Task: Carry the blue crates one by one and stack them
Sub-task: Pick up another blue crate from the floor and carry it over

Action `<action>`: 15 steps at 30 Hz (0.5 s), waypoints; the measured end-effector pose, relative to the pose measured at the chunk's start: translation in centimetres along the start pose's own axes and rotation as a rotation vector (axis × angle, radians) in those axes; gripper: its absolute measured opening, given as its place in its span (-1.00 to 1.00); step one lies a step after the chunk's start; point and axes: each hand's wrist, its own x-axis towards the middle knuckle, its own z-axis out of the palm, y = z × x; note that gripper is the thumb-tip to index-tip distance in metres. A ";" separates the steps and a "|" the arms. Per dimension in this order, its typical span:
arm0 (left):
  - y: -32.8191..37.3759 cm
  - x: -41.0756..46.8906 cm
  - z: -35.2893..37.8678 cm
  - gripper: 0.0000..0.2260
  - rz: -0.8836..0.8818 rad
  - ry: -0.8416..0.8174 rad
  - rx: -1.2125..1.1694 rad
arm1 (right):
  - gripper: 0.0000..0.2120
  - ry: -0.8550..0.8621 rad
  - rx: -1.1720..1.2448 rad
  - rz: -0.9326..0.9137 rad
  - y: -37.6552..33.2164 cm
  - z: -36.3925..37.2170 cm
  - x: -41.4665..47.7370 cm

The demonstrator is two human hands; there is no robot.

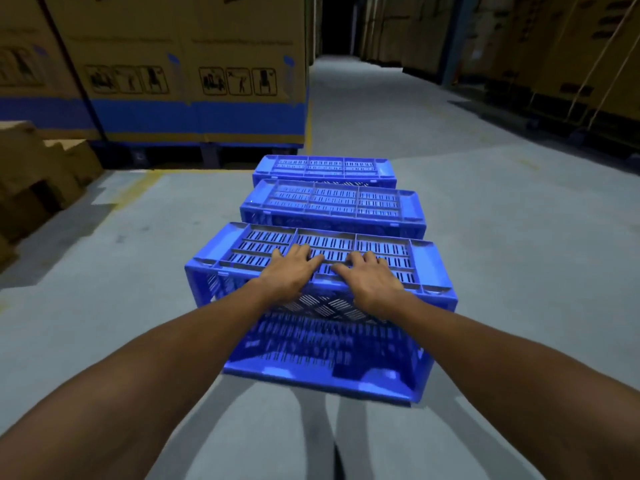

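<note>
Three blue slatted crates stand upside down in a row on the grey floor, running away from me. Both my hands lie side by side on the slotted top of the nearest crate (322, 344). My left hand (291, 271) and my right hand (370, 282) have bent fingers that hook into the slots near its front edge. This crate's lower rim is blurred and sits over my legs, tilted toward me. The middle crate (332, 206) and the far crate (325, 169) sit flat behind it, untouched.
Large cardboard boxes with blue bands (194, 98) stand on a pallet at back left, just behind the far crate. Smaller brown cartons (38, 178) lie at the left. An aisle (398, 126) runs ahead on the right, with more stacked boxes (571, 64) along its right side.
</note>
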 end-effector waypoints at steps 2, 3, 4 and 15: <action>-0.3 -0.7 -3.1 -0.46 0.003 -0.024 -0.057 | -0.37 -0.032 0.034 -0.012 0.4 -3.5 -0.5; -0.6 -1.0 -5.2 -0.48 0.003 -0.036 -0.072 | -0.36 -0.049 0.049 -0.020 0.7 -5.7 -0.8; -0.8 -1.2 -7.7 -0.48 0.003 -0.048 -0.079 | -0.34 -0.065 0.062 -0.028 1.0 -8.2 -1.1; -2.9 -4.3 -43.8 -0.15 -1.016 0.276 -0.935 | -0.42 -0.084 0.217 0.103 5.4 -46.2 -3.5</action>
